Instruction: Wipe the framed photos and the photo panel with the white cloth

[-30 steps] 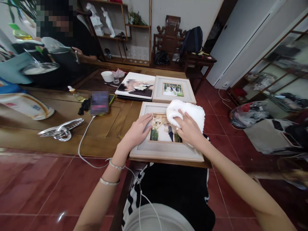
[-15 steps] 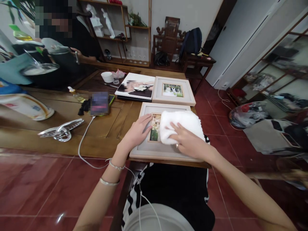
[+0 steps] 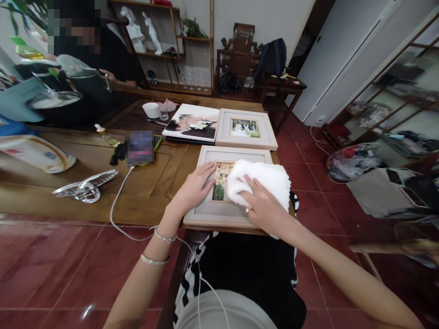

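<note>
A light wooden picture frame (image 3: 219, 215) lies flat at the table's near edge, a small photo (image 3: 221, 180) in its middle. My left hand (image 3: 197, 188) rests on the frame's left side, fingers stretched toward the photo. With my right hand (image 3: 265, 205) I grip a fluffy white cloth (image 3: 264, 176) and press it on the frame. The cloth hides the photo's right part and much of the frame's right side.
Behind lie a second framed photo (image 3: 247, 144) and a white photo panel (image 3: 185, 109). To the left are a phone (image 3: 140, 148) with its cable (image 3: 116, 205), a silver hair claw (image 3: 89, 185) and a small bottle (image 3: 109, 136). A person (image 3: 113, 50) sits across the table.
My right hand has slid slightly left and toward me with the cloth, which now bunches more around the fingers. My left hand stays on the frame.
</note>
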A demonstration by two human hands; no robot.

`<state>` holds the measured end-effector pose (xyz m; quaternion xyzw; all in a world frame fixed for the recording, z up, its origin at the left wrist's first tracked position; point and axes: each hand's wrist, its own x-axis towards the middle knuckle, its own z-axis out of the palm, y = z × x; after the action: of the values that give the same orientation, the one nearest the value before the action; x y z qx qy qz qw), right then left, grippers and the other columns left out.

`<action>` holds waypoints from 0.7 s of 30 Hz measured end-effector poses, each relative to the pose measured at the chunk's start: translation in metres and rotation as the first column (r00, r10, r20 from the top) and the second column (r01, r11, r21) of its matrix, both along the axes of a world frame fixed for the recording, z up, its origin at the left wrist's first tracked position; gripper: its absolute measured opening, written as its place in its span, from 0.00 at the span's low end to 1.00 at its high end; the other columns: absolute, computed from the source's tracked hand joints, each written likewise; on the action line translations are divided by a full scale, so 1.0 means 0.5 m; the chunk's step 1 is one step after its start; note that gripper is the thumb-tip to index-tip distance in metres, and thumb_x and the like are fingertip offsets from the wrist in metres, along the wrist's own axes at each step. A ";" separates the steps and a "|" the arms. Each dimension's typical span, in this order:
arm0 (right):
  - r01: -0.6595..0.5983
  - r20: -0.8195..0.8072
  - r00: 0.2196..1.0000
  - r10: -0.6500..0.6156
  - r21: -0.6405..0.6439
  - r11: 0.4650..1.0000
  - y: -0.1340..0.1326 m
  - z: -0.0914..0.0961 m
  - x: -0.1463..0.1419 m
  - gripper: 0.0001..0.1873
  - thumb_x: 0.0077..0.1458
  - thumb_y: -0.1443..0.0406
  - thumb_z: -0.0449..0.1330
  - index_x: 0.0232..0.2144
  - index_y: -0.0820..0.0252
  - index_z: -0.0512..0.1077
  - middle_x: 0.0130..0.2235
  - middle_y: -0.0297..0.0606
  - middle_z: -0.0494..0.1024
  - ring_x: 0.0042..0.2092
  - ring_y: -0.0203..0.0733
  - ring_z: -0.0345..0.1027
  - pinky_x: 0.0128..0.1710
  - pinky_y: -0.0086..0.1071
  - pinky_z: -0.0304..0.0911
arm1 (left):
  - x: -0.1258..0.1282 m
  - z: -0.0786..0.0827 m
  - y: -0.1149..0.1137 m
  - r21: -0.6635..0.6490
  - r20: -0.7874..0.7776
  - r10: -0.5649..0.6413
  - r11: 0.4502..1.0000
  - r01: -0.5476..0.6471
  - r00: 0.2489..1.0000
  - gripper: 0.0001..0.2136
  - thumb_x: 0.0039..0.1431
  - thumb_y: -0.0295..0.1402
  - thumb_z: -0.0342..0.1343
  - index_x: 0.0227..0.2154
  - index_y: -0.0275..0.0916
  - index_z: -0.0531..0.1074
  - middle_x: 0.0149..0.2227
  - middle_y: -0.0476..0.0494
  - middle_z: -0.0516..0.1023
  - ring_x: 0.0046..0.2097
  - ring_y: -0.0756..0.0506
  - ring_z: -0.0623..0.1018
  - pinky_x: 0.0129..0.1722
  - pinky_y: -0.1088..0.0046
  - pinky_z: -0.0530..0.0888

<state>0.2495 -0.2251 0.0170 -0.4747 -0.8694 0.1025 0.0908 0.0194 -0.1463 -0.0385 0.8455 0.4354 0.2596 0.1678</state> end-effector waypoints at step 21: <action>-0.193 0.057 0.974 0.219 -0.297 0.935 0.051 0.061 -0.020 0.28 0.48 0.77 0.50 0.51 0.62 0.71 0.62 0.49 0.64 0.66 0.56 0.48 0.61 0.54 0.50 | -0.001 -0.004 0.002 0.006 0.027 -0.010 1.000 0.010 1.000 0.21 0.65 0.35 0.46 0.60 0.35 0.62 0.63 0.35 0.62 0.64 0.40 0.62 0.62 0.55 0.61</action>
<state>0.2394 -0.1995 0.0473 -0.3932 -0.8931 0.2163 -0.0302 0.0188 -0.1455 -0.0405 0.8446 0.4280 0.2714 0.1726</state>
